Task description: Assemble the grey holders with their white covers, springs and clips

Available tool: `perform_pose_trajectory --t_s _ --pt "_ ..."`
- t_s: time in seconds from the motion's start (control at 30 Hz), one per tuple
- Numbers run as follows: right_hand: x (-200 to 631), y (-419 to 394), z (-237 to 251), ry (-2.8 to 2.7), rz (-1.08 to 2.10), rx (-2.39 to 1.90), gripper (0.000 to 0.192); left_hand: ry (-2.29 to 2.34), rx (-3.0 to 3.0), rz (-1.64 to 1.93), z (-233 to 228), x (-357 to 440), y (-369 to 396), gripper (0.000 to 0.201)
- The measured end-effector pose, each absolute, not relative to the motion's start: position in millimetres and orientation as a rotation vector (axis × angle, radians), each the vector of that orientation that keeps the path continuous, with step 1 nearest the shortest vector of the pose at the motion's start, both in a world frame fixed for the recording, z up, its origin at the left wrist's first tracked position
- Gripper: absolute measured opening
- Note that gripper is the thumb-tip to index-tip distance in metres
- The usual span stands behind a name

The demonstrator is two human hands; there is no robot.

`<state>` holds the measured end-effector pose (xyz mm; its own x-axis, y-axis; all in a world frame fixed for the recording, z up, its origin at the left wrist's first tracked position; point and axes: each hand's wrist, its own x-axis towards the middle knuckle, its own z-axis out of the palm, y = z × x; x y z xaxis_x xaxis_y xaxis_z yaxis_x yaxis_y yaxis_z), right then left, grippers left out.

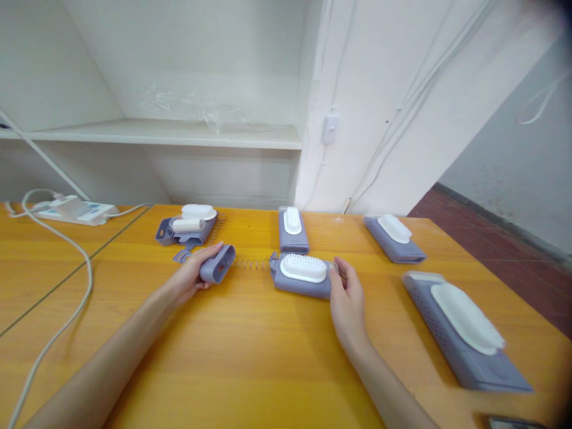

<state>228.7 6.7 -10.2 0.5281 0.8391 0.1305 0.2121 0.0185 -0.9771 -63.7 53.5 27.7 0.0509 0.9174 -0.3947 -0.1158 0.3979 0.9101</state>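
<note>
My left hand (pixel 195 269) is closed round a hollow grey-purple plastic end cap (pixel 218 264), its opening turned to the right. A thin coil spring (pixel 252 264) stretches from the cap to a grey-purple plastic case (pixel 301 288). On top of that case sits a white oval scrub brush (pixel 304 267), bristles up. My right hand (pixel 351 301) grips the case's right end, thumb in front and fingers behind. Beyond my left hand lies an opened case (pixel 203 233) with a white roller (pixel 188 225), a white oval piece and a loose curved part (pixel 182 256).
Similar cases with white oval tops stand at the back middle (pixel 294 241), back right (pixel 400 250) and near right (pixel 469 333). A white power strip (pixel 89 213) and its cable (pixel 89 280) occupy the left. A dark object (pixel 513 423) shows at the bottom right edge. White shelving (pixel 201 132) rises behind.
</note>
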Motion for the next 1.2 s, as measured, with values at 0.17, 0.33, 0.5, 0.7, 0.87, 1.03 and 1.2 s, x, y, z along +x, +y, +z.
perform_pose_trajectory --t_s 0.17,0.33,0.5,0.7,0.87,1.03,1.2 --pt "231.7 8.8 -13.1 -1.046 0.600 -1.569 0.045 1.346 0.920 0.881 28.9 -62.5 54.8 0.050" --pt "232.1 12.1 -13.7 -1.151 0.546 -1.606 0.043 1.501 1.118 0.878 26.0 -52.3 52.6 0.056" --pt "231.8 17.7 -10.3 -1.198 0.546 -1.611 0.043 1.563 1.410 0.973 17.3 -45.1 52.7 0.058" --pt "233.8 25.3 -9.5 -1.189 0.552 -1.611 0.036 1.685 1.679 1.088 7.9 -43.6 46.1 0.060" --pt "231.4 25.7 -10.1 -1.071 0.543 -1.597 0.031 1.741 1.908 1.167 5.1 -37.9 38.5 0.073" --pt "228.5 22.9 -9.2 -1.039 0.510 -1.596 0.029 1.641 2.137 1.187 3.9 -36.8 39.4 0.065" --pt "228.2 22.4 -10.0 -1.070 0.473 -1.590 0.029 1.588 2.156 1.147 4.8 -38.5 39.8 0.051"
